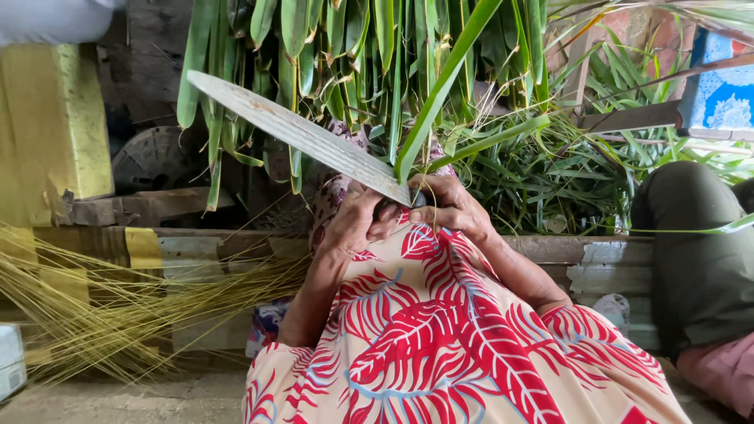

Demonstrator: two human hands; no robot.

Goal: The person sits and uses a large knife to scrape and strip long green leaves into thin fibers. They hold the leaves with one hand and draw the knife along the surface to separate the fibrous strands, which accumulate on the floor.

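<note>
Stripped ribs: a loose sheaf of thin yellowish midribs (94,298) lies at the far left, seemingly the finished part of the work.
Knife: a long, worn blade (298,133) slants up to the left, its handle end down at the hands.
Left hand (349,224): closed around the knife handle, resting on the red leaf-patterned cloth (448,338) over the lap.
Leaf in work: one long green leaf (444,82) meets the blade near its base and runs up to the right (still whole and green).
Right hand (452,206): fingers closed, pinching the leaf base against the blade.
Remaining: a thick bundle of green leaves (353,55) hangs behind, so much appears left.
</note>
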